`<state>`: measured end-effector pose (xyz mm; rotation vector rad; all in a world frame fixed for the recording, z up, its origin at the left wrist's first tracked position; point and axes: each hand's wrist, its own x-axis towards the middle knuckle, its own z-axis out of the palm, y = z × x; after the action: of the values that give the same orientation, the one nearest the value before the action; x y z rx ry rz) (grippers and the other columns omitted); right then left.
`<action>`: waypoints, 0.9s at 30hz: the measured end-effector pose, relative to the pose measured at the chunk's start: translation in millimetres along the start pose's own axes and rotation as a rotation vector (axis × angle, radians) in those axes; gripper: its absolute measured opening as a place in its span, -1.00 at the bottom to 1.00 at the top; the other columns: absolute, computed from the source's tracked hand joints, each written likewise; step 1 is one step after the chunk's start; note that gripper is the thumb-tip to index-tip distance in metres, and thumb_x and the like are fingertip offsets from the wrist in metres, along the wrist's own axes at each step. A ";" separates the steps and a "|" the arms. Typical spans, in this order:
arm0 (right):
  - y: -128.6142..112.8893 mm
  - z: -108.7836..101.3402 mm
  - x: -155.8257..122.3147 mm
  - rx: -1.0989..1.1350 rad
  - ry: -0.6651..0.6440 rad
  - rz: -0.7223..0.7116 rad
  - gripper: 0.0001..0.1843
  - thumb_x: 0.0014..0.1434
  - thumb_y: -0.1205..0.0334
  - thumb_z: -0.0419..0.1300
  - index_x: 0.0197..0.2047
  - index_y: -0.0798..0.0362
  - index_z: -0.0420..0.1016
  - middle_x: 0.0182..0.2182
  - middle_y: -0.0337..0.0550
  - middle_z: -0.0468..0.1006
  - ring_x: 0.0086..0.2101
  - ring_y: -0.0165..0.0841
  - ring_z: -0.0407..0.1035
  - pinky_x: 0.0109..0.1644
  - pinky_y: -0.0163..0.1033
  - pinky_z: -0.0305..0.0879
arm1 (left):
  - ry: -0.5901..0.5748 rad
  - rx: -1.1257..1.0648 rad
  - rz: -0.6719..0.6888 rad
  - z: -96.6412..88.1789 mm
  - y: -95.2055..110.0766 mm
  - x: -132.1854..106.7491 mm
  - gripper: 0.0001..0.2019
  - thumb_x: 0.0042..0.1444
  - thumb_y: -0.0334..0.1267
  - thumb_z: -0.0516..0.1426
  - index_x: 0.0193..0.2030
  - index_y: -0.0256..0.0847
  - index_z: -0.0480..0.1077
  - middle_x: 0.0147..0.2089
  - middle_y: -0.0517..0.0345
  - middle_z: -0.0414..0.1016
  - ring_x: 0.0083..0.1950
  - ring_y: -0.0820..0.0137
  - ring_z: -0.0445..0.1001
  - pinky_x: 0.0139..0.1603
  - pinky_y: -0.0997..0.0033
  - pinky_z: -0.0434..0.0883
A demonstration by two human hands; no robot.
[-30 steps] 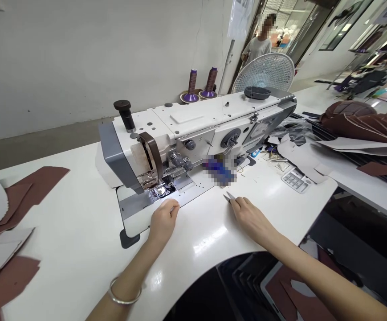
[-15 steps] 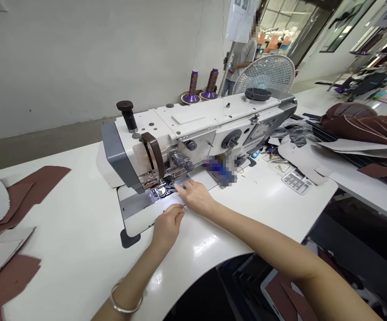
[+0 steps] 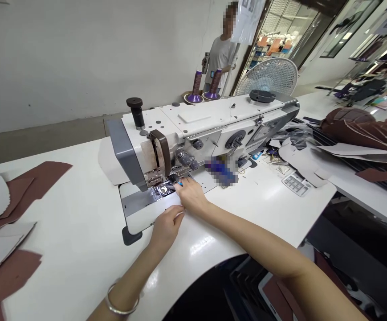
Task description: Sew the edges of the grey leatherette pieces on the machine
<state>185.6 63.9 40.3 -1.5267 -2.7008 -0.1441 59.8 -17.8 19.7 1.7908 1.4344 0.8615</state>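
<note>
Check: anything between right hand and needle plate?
Nothing visible. The right hand sits just beside the needle plate; the left hand lies nearer the person, out of that gap.

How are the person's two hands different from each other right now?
The left hand wears a metal bangle at its wrist, while the right hand shows none. The right hand reaches further in, close to the needle area of the sewing machine, while the left hand stays nearer the person. Both are bare and close together.
</note>
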 end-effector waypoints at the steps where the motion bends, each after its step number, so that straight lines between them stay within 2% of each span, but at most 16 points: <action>1: 0.5 0.5 -1.0 0.006 0.009 -0.005 -0.68 0.26 0.31 -0.01 0.06 0.08 0.35 -0.20 0.03 0.43 -0.21 -0.20 0.28 -0.26 -0.23 0.18 | 0.005 0.006 -0.008 -1.9 -0.5 -1.2 -0.76 0.16 -0.20 -0.03 -0.20 -0.13 0.45 -0.14 0.13 0.54 -0.15 0.34 0.48 -0.14 0.36 0.38; 4: 0.0 -0.4 -4.2 0.040 0.034 -0.046 -0.66 0.29 0.27 -0.02 0.11 0.04 0.32 -0.17 0.02 0.42 -0.19 -0.22 0.28 -0.26 -0.24 0.18 | 0.054 0.031 -0.069 -12.6 -4.8 -3.8 -0.71 0.15 -0.13 -0.03 -0.18 -0.14 0.47 -0.22 0.13 0.56 -0.24 0.35 0.49 -0.19 0.36 0.39; 9: -6.9 -7.2 -0.6 0.062 -0.028 -0.053 -0.64 0.28 0.38 -0.07 0.08 0.06 0.35 -0.23 0.03 0.45 -0.21 -0.24 0.30 -0.26 -0.25 0.18 | 0.239 0.182 -0.263 -40.3 -17.2 4.2 -0.66 0.10 -0.12 -0.03 -0.14 -0.16 0.48 -0.31 0.13 0.56 -0.30 0.32 0.48 -0.23 0.36 0.37; 13: -11.9 -6.8 9.4 0.087 -0.089 -0.031 -0.66 0.25 0.39 -0.05 0.05 0.07 0.36 -0.26 0.05 0.48 -0.20 -0.23 0.33 -0.27 -0.26 0.19 | 0.198 0.272 -0.359 -52.9 -22.3 17.6 -0.63 0.10 -0.12 -0.03 -0.07 -0.18 0.47 -0.38 0.17 0.54 -0.39 0.36 0.43 -0.34 0.41 0.30; 19: -11.0 0.9 5.9 0.180 -0.083 0.031 -0.69 0.29 0.17 0.01 0.08 -0.02 0.33 -0.14 -0.04 0.45 -0.18 -0.27 0.34 -0.25 -0.28 0.20 | 0.165 0.228 -0.435 -56.6 -19.3 22.5 -0.61 0.09 -0.15 -0.04 -0.03 -0.22 0.45 -0.46 0.23 0.49 -0.46 0.39 0.37 -0.40 0.44 0.26; 24: -12.6 -7.5 -3.9 0.117 -0.064 0.048 -0.72 0.26 0.37 -0.05 -0.03 0.05 0.38 -0.17 0.01 0.43 -0.19 -0.25 0.30 -0.26 -0.26 0.19 | 0.167 0.229 -0.409 -56.0 -19.1 22.3 -0.64 0.08 -0.17 -0.02 -0.09 -0.22 0.47 -0.52 0.25 0.46 -0.47 0.40 0.37 -0.37 0.45 0.26; 27: -13.7 -12.7 -3.2 0.104 -0.084 0.032 -0.68 0.23 0.42 -0.05 -0.02 0.07 0.38 -0.18 0.03 0.43 -0.20 -0.24 0.29 -0.26 -0.25 0.19 | 0.172 0.229 -0.406 -54.4 -21.3 23.0 -0.65 0.07 -0.17 -0.02 -0.10 -0.20 0.47 -0.53 0.26 0.46 -0.48 0.40 0.37 -0.40 0.45 0.25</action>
<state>175.3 52.9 51.9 -1.5803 -2.6970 0.0622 7.5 13.8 34.0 1.5257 1.9893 0.6707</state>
